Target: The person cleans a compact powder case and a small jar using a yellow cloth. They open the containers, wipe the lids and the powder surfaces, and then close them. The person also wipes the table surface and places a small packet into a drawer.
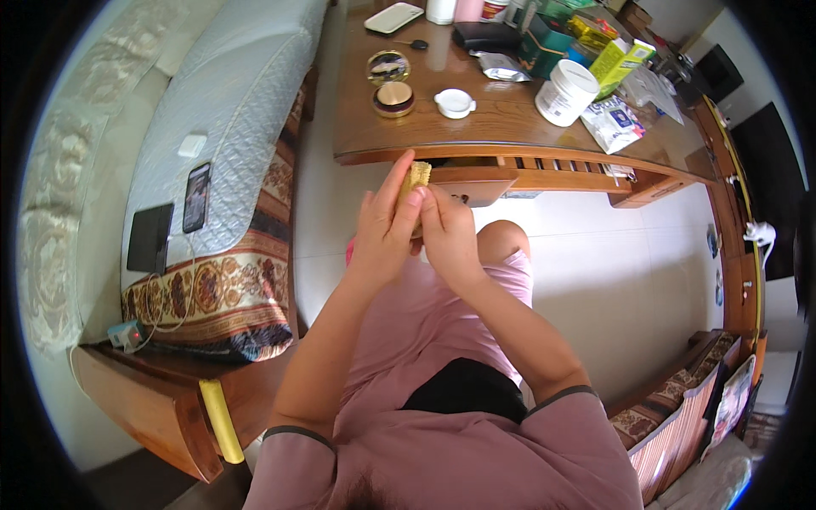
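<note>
Both my hands meet over my lap, before the desk's open drawer [472,182]. Between them is a yellow, ridged object [419,172] that looks like a corn cob, with much of it hidden by the fingers. My left hand [382,236] wraps it from the left, its index finger reaching up along the side. On the right, my right hand [451,229] pinches it, thumb pressed close to the left thumb. Beyond the hands, on the wooden desk [497,134], sit an open powder compact [393,95] and a small white lid [454,103].
A white plastic jar [567,92], a printed pouch [613,124] and a green box [618,67] stand on the desk's right side. On the padded sofa [236,115] to my left lie a smartphone [196,197], a black flat case [150,238] and a white charging case [192,145].
</note>
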Available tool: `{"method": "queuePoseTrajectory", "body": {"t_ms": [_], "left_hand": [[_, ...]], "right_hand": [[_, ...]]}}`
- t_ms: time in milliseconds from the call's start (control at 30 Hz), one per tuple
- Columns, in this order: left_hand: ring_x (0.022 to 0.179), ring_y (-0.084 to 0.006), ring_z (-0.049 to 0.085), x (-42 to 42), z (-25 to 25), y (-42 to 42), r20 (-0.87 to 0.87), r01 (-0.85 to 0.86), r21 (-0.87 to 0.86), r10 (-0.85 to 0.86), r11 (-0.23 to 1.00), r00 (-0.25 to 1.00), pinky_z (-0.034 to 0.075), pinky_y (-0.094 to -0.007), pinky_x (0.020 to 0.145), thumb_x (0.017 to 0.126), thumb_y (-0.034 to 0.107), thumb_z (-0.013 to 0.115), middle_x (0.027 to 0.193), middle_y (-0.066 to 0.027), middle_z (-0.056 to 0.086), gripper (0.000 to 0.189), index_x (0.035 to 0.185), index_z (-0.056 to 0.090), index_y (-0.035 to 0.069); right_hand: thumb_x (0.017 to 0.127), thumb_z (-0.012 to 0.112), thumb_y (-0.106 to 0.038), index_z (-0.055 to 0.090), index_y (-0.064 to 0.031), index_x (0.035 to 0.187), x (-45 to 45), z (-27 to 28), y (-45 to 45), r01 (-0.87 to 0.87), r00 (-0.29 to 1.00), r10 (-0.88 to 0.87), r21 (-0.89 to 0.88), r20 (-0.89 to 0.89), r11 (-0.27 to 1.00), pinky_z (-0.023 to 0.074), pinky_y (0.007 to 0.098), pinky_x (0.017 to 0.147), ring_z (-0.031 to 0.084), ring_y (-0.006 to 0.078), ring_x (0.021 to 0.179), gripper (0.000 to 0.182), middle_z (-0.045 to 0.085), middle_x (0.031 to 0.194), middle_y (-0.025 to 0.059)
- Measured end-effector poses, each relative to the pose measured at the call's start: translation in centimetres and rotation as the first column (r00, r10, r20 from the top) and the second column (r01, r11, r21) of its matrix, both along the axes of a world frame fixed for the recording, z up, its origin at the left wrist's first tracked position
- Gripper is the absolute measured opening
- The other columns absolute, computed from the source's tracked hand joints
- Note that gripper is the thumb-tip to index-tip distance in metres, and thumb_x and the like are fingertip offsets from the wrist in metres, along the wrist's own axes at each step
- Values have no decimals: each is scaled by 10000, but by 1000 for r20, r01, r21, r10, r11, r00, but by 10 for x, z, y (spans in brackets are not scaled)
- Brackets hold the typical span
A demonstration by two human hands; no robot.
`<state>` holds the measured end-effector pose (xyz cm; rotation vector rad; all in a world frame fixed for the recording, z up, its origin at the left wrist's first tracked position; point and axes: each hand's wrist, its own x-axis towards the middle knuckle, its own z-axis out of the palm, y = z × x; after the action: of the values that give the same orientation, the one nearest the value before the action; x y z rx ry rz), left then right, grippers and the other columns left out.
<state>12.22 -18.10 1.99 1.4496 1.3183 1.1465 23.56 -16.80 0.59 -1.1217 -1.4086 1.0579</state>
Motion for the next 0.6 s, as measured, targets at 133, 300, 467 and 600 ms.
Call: {"method": "queuePoseTrajectory", "body": {"t_ms": [133,300,467,600], "left_hand": [[1042,-264,661,5,-44,33,69,126,-63,-122,990,990,505,-351,839,974,283,554,1193,-177,660,490,1419,466,99],[1098,-306,625,26,-40,103,-102,10,227,13,974,995,470,-384,975,829,133,727,1200,-205,638,568,1356,529,65],[1275,-374,468,49,-42,187,-499,64,559,274,827,822,391,-429,1063,755,178,761,1374,-241,483,801,1431,365,9],[1196,-391,508,60,-35,212,-580,64,432,223,900,783,413,-439,1020,729,205,784,1285,-232,528,872,1450,335,7]], "right_hand": [[993,552,-272,635,27,925,47,12,28,77,995,-81,77,53,994,467,374,507,577,266,494,318,610,654,180],[986,537,-368,670,-59,1103,113,41,123,325,597,-457,323,659,889,509,399,564,664,249,620,355,648,773,160],[941,563,-312,555,-177,1330,120,-51,189,49,228,-577,582,784,811,533,399,794,620,288,988,412,640,1106,108],[892,602,-231,624,-180,1261,116,-41,176,131,384,-567,564,729,815,524,374,827,587,292,1017,373,592,1188,101]]}}
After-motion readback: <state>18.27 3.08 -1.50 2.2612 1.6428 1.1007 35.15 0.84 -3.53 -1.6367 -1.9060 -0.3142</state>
